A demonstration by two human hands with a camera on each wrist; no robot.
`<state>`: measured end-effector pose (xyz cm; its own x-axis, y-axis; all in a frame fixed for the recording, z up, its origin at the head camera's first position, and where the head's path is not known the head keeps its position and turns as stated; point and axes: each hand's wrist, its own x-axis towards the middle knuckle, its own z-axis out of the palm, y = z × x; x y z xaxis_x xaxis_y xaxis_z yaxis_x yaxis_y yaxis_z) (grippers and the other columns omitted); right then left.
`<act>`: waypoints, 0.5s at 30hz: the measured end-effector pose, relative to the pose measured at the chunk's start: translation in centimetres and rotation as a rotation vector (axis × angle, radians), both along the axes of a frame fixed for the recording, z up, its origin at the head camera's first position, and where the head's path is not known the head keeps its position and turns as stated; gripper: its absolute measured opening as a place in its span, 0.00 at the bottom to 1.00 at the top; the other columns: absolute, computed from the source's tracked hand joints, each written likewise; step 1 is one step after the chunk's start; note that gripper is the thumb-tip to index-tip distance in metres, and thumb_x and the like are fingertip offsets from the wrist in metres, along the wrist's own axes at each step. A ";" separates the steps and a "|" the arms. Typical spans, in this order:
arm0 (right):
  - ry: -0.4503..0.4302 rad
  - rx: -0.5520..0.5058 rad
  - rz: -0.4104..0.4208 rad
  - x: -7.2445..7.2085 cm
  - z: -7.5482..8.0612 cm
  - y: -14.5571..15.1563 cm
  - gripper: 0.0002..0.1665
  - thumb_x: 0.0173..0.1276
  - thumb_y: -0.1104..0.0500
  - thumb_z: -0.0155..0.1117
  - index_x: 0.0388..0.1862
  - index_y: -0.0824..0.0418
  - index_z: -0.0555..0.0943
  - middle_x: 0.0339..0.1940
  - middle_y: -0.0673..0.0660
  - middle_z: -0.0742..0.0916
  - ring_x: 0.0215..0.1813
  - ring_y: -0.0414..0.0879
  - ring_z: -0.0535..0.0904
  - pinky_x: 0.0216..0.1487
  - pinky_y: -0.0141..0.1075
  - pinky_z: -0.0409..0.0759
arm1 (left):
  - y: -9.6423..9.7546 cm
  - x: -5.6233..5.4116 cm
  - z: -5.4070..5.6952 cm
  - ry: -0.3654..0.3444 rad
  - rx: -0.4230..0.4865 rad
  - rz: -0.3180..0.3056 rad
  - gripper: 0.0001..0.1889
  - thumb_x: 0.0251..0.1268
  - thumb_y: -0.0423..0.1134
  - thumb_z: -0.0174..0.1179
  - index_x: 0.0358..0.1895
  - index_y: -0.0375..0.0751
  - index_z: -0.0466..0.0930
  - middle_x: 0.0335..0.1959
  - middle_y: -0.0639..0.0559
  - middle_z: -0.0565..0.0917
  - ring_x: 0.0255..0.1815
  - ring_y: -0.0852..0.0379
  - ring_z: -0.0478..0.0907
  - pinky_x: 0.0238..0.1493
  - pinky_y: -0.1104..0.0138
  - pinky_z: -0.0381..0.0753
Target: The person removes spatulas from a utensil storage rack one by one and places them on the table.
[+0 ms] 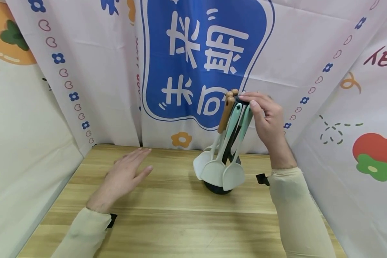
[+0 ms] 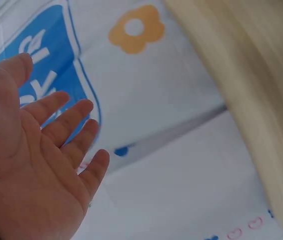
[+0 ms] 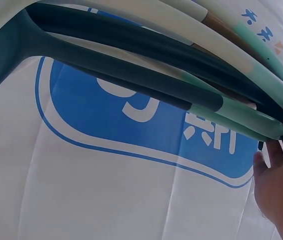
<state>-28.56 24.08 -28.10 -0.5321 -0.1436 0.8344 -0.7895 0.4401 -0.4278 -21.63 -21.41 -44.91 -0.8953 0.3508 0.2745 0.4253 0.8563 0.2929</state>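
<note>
A utensil holder (image 1: pixel 218 189) with a round black base stands on the table, hung with several kitchen utensils. Its pale turner (image 1: pixel 214 174) and others have mint-green handles (image 1: pixel 234 116); brown handles (image 1: pixel 225 116) hang on the left side. My right hand (image 1: pixel 267 114) grips the holder's black top, thumb in front beside a green handle. In the right wrist view, a dark utensil (image 3: pixel 126 70) crosses above, and the fingers of the right hand (image 3: pixel 281 185) are partly hidden by handle ends. Well to the left, my left hand (image 1: pixel 124 175) is spread above the table, holding nothing.
The wood-grain table (image 1: pixel 167 229) meets a printed white cloth (image 1: pixel 116 71) at its back edge, with a blue panel (image 1: pixel 187 82) behind the holder. Cloth also hangs along the left and right sides.
</note>
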 end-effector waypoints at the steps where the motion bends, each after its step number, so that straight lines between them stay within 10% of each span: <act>1: -0.002 -0.015 0.003 -0.1 -0.1 -0.1 0.25 0.91 0.56 0.55 0.63 0.69 0.94 0.64 0.71 0.95 0.68 0.28 0.86 0.70 0.27 0.82 | 0.4 -0.1 0.2 0.000 0.008 -0.005 0.37 0.97 0.56 0.56 0.94 0.41 0.65 0.95 0.36 0.68 0.96 0.30 0.65 0.94 0.27 0.65; 15: 0.003 -0.124 0.002 -0.2 -0.5 -1.3 0.25 0.90 0.57 0.53 0.58 0.69 0.95 0.61 0.73 0.94 0.67 0.33 0.87 0.72 0.31 0.82 | 6.4 -1.5 2.3 0.006 0.114 -0.077 0.35 0.95 0.56 0.60 0.93 0.45 0.69 0.93 0.38 0.72 0.94 0.32 0.69 0.94 0.29 0.68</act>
<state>-28.80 22.74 -28.55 -0.5290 -0.0404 0.8476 -0.7918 0.3827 -0.4759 -23.12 -15.01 -42.59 -0.8654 0.3845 0.3213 0.4902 0.7826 0.3836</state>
